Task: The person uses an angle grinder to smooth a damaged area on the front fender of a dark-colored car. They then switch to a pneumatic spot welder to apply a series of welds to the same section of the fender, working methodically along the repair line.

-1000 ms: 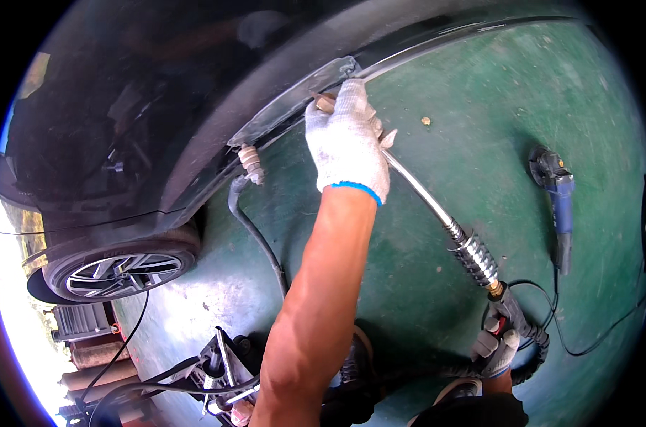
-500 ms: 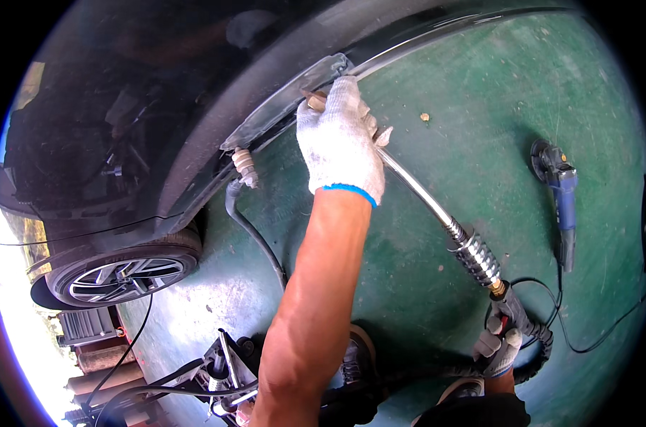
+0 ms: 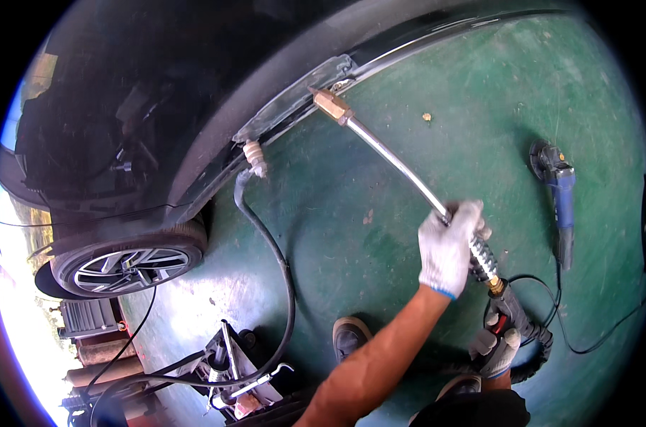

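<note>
A slide-hammer dent puller [image 3: 398, 155] with a long chrome rod runs diagonally between the black car's sill and my right side. Its copper-coloured head [image 3: 332, 105] is against or just beside the lower edge of a bare-metal patch [image 3: 294, 99]; I cannot tell which. My left hand [image 3: 451, 245], in a white glove with a blue cuff, is closed round the rod at the upper end of the ribbed sliding weight [image 3: 484, 260]. Gloved too, my right hand [image 3: 497, 350] grips the dark pistol handle [image 3: 511, 309] near its red trigger. A ground clamp [image 3: 254, 158] with a thick cable hangs at the sill.
A blue angle grinder [image 3: 563, 203] lies on the green floor at right, its cord curling toward the puller's handle. The car's wheel [image 3: 129, 267] stands at left. A tray of metal tools [image 3: 230, 370] sits near my feet, with the ground cable [image 3: 289, 285] looping beside it.
My left hand has moved from the puller's head at the sill down the rod to the sliding weight, uncovering the copper-coloured head. My right hand stays on the handle.
</note>
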Motion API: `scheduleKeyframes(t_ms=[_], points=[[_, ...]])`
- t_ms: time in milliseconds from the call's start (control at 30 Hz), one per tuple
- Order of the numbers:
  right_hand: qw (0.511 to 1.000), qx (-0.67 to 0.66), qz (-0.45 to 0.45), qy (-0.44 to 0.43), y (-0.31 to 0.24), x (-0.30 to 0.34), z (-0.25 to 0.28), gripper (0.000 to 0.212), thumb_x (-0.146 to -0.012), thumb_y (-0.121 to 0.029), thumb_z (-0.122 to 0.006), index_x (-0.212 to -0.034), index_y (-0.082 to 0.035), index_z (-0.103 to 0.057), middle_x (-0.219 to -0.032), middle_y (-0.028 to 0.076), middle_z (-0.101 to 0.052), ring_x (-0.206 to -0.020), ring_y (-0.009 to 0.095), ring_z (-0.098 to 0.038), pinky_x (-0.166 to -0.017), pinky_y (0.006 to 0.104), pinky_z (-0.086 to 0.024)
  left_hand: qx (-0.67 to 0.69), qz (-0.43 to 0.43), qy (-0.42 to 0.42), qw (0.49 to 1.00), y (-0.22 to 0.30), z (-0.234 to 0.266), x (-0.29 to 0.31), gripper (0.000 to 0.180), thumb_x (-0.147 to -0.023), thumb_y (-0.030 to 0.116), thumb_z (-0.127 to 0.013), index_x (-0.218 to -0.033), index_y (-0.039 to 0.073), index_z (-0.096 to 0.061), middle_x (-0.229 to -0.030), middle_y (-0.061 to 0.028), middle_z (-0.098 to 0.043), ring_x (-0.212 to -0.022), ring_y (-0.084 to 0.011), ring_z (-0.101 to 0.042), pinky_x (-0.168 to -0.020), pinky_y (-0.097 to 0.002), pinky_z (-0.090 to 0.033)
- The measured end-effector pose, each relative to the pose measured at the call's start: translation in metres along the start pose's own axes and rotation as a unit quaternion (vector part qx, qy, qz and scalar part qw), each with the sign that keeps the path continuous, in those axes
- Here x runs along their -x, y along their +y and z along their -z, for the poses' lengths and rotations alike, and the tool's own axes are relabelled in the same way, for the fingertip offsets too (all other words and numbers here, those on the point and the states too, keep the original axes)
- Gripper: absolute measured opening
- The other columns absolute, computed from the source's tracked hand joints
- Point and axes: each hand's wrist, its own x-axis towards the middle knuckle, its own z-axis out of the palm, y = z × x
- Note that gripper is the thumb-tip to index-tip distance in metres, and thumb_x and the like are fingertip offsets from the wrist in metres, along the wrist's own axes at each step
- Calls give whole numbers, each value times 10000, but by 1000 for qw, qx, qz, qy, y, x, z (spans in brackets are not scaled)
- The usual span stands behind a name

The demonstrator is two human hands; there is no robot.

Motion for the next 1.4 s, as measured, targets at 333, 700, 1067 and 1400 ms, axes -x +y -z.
scheduleKeyframes(t_ms=[333, 700, 1067, 1400], points=[[1000, -13, -18, 21, -1, -1, -2, 482, -798, -304, -630, -1185, -34, -529, -748, 85, -501, -644, 221, -450, -596, 349, -397, -88, -75, -39, 993, 16, 13, 4, 411, -920, 332, -681, -1156, 20, -554, -877, -80, -640, -799, -180, -659, -698, -298, -539], [986, 143, 76, -42, 3, 7, -2, 468, -758, -218, -682, -1143, 27, -578, -795, 172, -594, -636, 271, -523, -566, 388, -418, 55, -92, -34, 994, 169, 6, -80, 156, -949, 221, -642, -881, 99, -573, -652, 62, -419, -514, -41, -380, -443, -220, -354], [987, -145, -70, -4, -23, -3, -22, 580, -887, -290, -598, -1394, -73, -417, -1114, 59, -616, -639, 126, -474, -544, 276, -383, -181, -223, 148, 946, 155, -18, -69, 226, -915, 186, -612, -1006, 17, -492, -750, -66, -513, -616, -160, -507, -566, -368, -555], [997, -64, -22, -34, -9, -10, -15, 536, -875, -264, -606, -1345, -46, -465, -1152, 60, -610, -658, 131, -464, -564, 285, -390, -97, -189, 126, 969, 163, -6, -70, 190, -898, 149, -644, -969, 36, -509, -782, -55, -503, -588, -142, -474, -582, -374, -548]])
